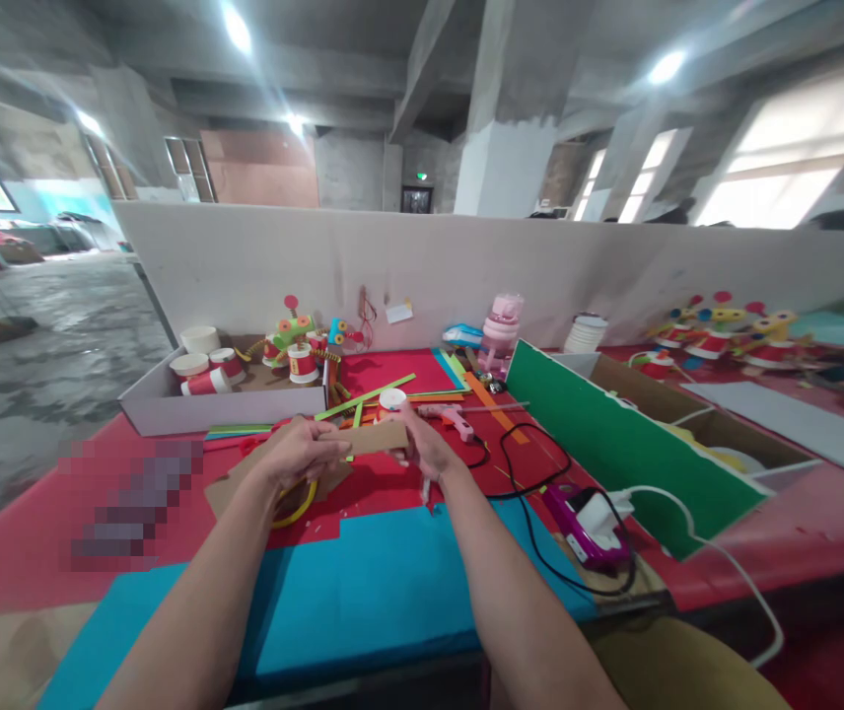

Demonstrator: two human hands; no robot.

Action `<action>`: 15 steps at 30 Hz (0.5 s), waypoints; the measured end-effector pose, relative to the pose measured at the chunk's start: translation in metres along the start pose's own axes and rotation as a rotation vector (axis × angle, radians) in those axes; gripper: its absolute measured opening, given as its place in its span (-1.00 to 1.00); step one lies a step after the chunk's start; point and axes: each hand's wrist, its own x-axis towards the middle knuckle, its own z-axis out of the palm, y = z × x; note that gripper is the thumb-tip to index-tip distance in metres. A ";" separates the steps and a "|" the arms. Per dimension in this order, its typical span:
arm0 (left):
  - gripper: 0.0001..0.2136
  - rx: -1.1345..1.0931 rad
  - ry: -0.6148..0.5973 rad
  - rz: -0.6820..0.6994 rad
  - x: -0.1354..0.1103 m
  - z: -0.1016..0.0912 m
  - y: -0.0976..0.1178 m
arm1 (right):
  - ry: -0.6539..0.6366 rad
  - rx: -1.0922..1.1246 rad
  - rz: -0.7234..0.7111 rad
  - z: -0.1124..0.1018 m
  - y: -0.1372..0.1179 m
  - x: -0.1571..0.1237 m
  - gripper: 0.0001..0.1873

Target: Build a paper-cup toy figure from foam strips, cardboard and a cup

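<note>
Both my hands meet over the red table (37, 552), holding a flat brown cardboard strip (382, 437) between them. My left hand (302, 454) is closed on the strip's left end, and a yellow ring (296, 511) shows just below it. At the strip's right end my right hand (422, 446) is closed with its fingers wrapped round the edge. A small white and red paper cup (391, 399) stands just behind the strip. A larger brown cardboard sheet (234, 485) lies under my left hand.
A pink glue gun (453, 418) and black cable (532, 473) lie right of my hands, with a purple power strip (589, 525) nearer. A green-sided box (614, 449) stands to the right. A white box (163, 404) with cups and paper figures sits behind left. Blue felt (363, 592) covers the near edge.
</note>
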 end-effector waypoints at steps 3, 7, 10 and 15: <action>-0.75 -0.131 0.106 0.099 0.004 -0.001 0.000 | 0.056 -0.052 -0.021 0.007 0.006 0.002 -0.58; -0.70 -0.365 0.279 0.327 0.011 0.002 -0.002 | 0.176 0.116 -0.120 0.022 0.020 0.010 -0.59; -0.74 -0.223 0.205 0.306 0.014 0.015 -0.007 | 0.089 0.146 -0.116 0.037 0.030 0.013 -0.58; -0.67 -0.115 0.411 0.281 0.017 0.021 -0.010 | -0.039 -0.057 -0.051 0.038 0.039 0.012 -0.57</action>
